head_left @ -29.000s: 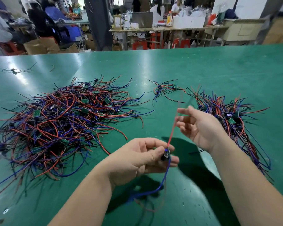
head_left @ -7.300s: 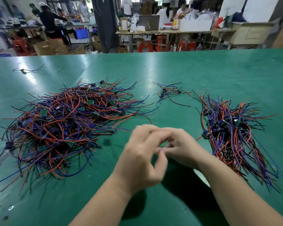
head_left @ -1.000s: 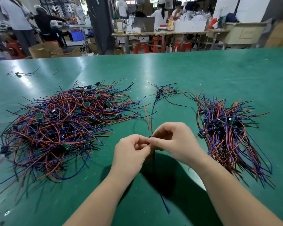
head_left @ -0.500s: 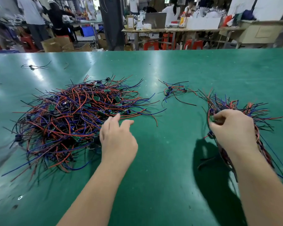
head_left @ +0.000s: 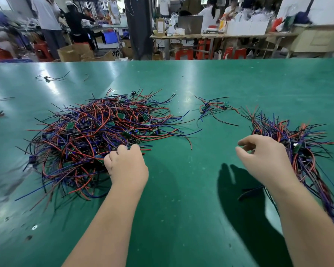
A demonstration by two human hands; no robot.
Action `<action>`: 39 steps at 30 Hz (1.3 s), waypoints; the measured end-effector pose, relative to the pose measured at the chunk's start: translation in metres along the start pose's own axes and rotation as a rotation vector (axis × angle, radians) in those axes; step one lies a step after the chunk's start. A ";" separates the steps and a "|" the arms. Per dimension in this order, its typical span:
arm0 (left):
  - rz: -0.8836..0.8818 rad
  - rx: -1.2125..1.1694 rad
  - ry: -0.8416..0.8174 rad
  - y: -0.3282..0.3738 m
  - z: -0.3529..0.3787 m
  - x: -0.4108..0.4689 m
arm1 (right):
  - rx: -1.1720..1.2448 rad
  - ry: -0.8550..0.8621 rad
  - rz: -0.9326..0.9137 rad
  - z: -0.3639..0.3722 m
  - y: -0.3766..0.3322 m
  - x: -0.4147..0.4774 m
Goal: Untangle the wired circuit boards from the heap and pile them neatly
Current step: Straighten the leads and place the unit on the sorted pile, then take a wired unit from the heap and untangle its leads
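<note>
**Left hand in the heap, right hand free beside the sorted pile**

On the green table (head_left: 181, 218) the big heap (head_left: 96, 135) of red, blue and black wires lies to the left, with small green circuit boards (head_left: 70, 125) scattered through it. The left hand (head_left: 126, 164) sits at the heap's near edge, knuckles up and fingers curled down into the wires. The fingertips are hidden, so I cannot tell whether they pinch a wire.

The right hand (head_left: 264, 157) hovers just left of the sorted pile (head_left: 289, 139), where the wires run roughly one way toward the near right edge. Its fingers are loosely bent and apart, thumb clear of the forefinger, and they hold nothing.

Between heap and pile, farther back, lies a small cluster (head_left: 214, 110) of a few wired boards, apart from both. A single stray piece (head_left: 46, 78) rests far back on the left.

Any print on the boards is too small to read (the same goes for the cardboard boxes (head_left: 73, 53) on the floor behind, which are blurred).
</note>
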State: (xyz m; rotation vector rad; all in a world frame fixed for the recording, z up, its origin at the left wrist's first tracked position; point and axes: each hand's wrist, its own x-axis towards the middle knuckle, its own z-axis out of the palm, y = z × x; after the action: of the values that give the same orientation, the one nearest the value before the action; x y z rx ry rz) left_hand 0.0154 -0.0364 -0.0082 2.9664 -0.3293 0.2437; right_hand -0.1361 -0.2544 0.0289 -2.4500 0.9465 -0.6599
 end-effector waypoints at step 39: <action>0.546 -0.812 0.212 0.045 -0.015 -0.047 | 1.404 -0.423 0.386 0.017 -0.042 -0.018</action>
State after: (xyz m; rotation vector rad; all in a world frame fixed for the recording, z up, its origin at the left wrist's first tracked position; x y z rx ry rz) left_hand -0.0423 -0.0678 0.0034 1.9913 -0.9414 0.3688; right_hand -0.1173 -0.2100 0.0336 -1.0424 0.4459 -0.3888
